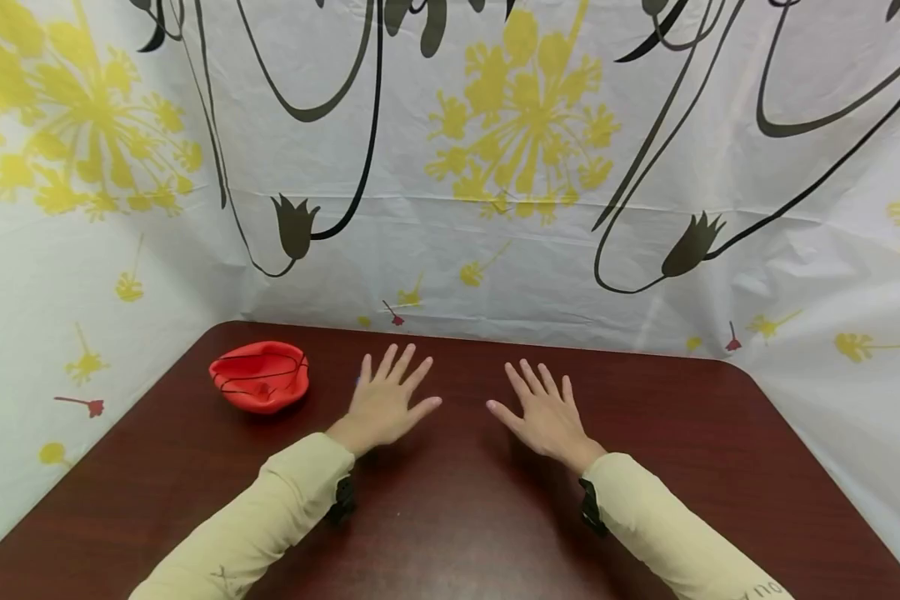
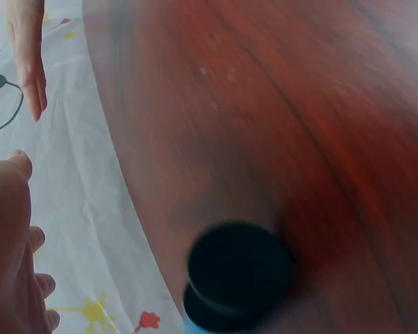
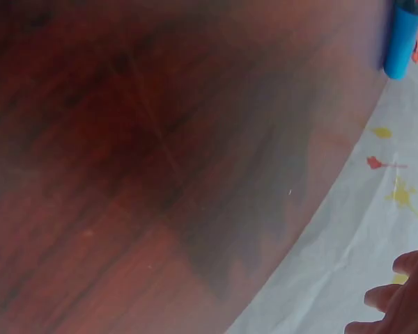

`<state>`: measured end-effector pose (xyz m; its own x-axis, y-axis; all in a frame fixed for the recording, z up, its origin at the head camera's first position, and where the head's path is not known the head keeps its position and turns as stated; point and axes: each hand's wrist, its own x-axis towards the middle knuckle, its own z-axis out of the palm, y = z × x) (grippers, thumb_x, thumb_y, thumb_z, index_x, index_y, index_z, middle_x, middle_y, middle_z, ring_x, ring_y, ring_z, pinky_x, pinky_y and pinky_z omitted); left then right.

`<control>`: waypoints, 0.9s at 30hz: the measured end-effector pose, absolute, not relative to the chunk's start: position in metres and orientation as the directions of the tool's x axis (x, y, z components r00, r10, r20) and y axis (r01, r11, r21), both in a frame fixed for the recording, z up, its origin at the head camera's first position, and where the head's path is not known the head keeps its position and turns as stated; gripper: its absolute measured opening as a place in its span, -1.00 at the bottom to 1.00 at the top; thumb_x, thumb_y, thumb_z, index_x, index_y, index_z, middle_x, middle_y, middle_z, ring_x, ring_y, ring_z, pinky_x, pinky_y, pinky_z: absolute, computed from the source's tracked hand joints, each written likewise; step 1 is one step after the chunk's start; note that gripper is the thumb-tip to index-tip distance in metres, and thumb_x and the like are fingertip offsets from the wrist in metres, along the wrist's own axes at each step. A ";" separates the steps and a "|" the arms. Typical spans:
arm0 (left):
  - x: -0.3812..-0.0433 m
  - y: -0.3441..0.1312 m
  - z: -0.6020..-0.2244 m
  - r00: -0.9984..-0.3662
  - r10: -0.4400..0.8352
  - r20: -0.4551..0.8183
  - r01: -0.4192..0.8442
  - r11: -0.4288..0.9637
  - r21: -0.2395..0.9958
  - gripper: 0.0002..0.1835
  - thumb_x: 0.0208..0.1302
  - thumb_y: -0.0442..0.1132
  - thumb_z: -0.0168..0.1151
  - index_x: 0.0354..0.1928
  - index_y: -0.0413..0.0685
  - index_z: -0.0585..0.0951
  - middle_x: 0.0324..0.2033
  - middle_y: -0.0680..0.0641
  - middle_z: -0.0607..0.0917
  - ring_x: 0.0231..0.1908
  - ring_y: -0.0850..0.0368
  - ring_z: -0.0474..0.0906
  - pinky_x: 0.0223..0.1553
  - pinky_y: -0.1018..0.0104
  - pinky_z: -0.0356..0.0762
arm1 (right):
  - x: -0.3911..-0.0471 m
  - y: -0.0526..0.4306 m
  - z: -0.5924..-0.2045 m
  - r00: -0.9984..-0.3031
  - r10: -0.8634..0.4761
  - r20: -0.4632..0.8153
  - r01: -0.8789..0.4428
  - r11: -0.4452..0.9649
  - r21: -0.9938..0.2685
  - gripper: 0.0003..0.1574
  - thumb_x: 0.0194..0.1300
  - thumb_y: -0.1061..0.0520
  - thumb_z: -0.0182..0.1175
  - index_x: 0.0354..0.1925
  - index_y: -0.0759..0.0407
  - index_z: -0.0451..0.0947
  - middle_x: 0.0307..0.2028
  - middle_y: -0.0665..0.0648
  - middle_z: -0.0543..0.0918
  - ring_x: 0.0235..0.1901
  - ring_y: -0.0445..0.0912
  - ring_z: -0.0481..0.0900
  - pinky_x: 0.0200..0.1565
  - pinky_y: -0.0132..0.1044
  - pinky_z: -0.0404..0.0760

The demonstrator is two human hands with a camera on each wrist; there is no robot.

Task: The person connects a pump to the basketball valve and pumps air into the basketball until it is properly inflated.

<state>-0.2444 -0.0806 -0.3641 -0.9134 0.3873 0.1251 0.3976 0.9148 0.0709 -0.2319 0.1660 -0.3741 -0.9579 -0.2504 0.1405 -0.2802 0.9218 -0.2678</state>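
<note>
My left hand (image 1: 382,404) is held over the dark red-brown table with its fingers spread and nothing in its grasp. To its right, the right hand (image 1: 547,417) hovers the same way, fingers spread and holding nothing. A caved-in red ball with black lines (image 1: 262,379) lies left of the left hand, apart from it. Mostly hidden behind the left hand in the head view is a blue cylinder (image 3: 402,43); the left wrist view shows its black round end (image 2: 240,270) close up and blurred. What kind of thing it is, I cannot tell.
The wooden table (image 1: 450,533) has rounded far corners. A white sheet (image 1: 390,167) with yellow and dark flower prints hangs behind it and along both sides. Each wrist carries a black strapped device, seen at the left cuff (image 1: 342,500) and the right cuff (image 1: 592,507).
</note>
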 end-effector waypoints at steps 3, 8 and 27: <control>-0.242 -0.092 -0.365 -0.908 0.395 0.138 0.408 0.910 0.079 -0.28 0.20 0.32 -0.32 0.35 0.21 -0.01 0.35 -0.06 -0.10 0.32 -0.06 -0.34 0.19 -0.13 -0.41 | -0.228 0.164 -0.373 -0.952 -0.272 0.140 -0.302 0.908 -0.292 -0.03 0.14 -0.49 -0.31 0.35 -0.01 -0.08 0.34 0.14 -0.06 0.31 0.11 -0.22 0.17 0.16 -0.33; -0.235 -0.114 -0.363 -0.912 0.379 0.159 0.397 0.911 0.108 -0.28 0.19 0.31 -0.27 0.34 0.19 0.01 0.34 -0.08 -0.07 0.32 -0.08 -0.31 0.18 -0.15 -0.40 | -0.222 0.159 -0.371 -0.934 -0.322 0.155 -0.353 0.897 -0.265 -0.06 0.16 -0.47 -0.29 0.34 0.00 -0.05 0.34 0.13 -0.05 0.31 0.10 -0.20 0.18 0.15 -0.28; -0.206 -0.183 -0.372 -0.900 0.315 0.302 0.371 0.917 0.149 -0.24 0.11 0.13 0.07 0.31 -0.01 0.14 0.29 -0.23 0.04 0.28 -0.22 -0.22 0.12 -0.28 -0.27 | -0.220 0.122 -0.377 -0.871 -0.469 0.149 -0.489 0.856 -0.166 -0.09 0.18 -0.42 -0.23 0.35 -0.02 -0.06 0.34 0.09 -0.08 0.32 0.03 -0.17 0.23 0.03 -0.23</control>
